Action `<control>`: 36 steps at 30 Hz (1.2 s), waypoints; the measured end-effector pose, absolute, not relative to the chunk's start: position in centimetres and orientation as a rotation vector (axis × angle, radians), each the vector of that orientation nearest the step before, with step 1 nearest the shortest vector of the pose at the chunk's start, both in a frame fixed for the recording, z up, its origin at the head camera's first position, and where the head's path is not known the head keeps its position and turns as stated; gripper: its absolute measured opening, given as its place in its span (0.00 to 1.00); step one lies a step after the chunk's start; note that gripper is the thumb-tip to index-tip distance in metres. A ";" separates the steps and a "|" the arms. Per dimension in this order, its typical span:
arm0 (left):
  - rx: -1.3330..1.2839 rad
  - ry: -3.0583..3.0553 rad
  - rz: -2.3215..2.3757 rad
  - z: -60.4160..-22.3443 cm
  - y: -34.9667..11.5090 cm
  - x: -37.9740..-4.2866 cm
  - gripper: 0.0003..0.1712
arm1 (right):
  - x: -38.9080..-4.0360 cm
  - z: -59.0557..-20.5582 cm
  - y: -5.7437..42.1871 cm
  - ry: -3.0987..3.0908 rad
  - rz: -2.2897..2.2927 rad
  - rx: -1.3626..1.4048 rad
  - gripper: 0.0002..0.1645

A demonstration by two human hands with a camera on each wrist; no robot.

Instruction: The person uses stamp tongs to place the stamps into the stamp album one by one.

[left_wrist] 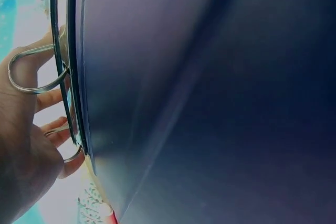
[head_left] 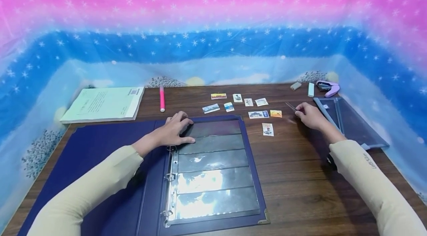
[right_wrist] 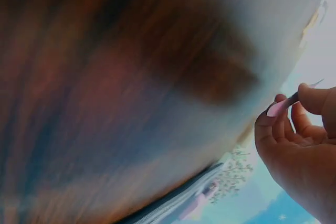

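Fingers of the left hand [head_left: 171,131] spread apart over the top left of a pocket sheet [head_left: 213,160], thumb pointing right; fingers of the right hand [head_left: 310,116] are clamped on tweezers [head_left: 291,106], pinched against the thumb.

Layout on the brown tabletop [head_left: 300,191], left to right: pale green book [head_left: 103,104] lies flat at far left, barcode near its upper right corner, just beyond the binder [head_left: 100,141]. Binder is navy and lies open; metal rings [head_left: 170,176] run along the left margin of the sheet, which rests on the right-hand cover. Sheet has five stacked pockets, with glare on the lower ones. Pink marker [head_left: 162,98] lies beyond the binder's top edge.

Nine loose stamps [head_left: 258,114] lie past the binder's upper right corner, in scattered rows. Leftmost shows a landscape; a yellow-and-red one sits above it. One wide stamp lies just beside an orange one; the lowest stands alone below them. Tweezers lie right of the stamps, tips angled up and left; contact with the tabletop cannot be told.

Farther right: small eraser [head_left: 295,86], pale green block [head_left: 311,89], purple stapler [head_left: 330,89], then dark zip pouch [head_left: 360,121] beside the right wrist. Patterned pink-and-blue cloth [head_left: 213,43] hangs behind. Right wrist view: tabletop blurred.
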State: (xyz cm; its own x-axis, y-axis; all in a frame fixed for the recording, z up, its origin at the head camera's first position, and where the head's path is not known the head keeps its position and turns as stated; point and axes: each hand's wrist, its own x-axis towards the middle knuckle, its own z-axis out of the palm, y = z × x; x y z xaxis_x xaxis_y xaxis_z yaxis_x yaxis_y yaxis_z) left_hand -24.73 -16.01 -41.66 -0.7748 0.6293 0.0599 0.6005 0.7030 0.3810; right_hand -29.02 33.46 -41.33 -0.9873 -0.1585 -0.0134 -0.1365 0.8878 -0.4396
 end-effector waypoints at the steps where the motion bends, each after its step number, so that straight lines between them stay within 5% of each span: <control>1: 1.026 2.831 0.597 -41.7 -16.0 -24.7 0.34 | -28.7 -41.1 33.3 2.990 -0.719 -0.255 0.14; 36: 0.976 2.863 0.568 -41.7 -15.6 -24.8 0.34 | -25.8 -40.5 30.7 2.779 -0.669 -0.348 0.18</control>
